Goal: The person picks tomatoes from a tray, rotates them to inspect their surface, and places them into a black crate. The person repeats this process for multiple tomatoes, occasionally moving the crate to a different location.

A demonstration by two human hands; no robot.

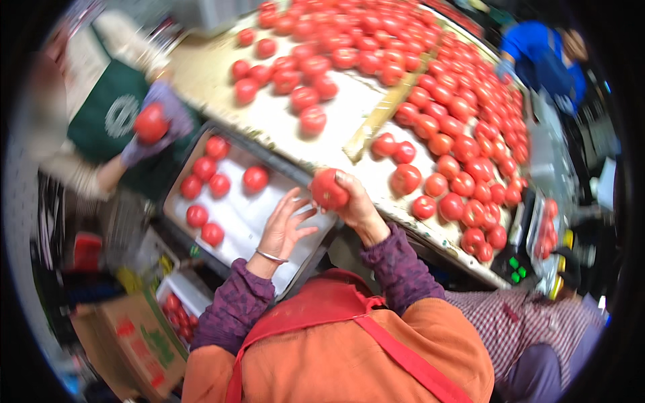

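Observation:
My right hand (359,201) is closed around a large red tomato (327,190) at the near edge of the sorting table (347,116). Beside it, my left hand (284,225) hovers over a dark-rimmed crate (272,157) with its fingers spread and nothing in them; a bangle circles that wrist. White lining (252,211) covers the crate's bottom. Several tomatoes lie on it, mostly at the left, with a single tomato (255,179) nearer the middle. On the tabletop, loose tomatoes (405,179) lie to the right of my right hand.
A wooden divider (388,111) splits the heaped tomatoes (363,35). At left, a person in a green apron (108,103) holds a tomato (151,123) in gloved hands. Other people stand at upper right and lower right. A cardboard box (136,342) and a white tomato-filled box (189,287) sit lower left.

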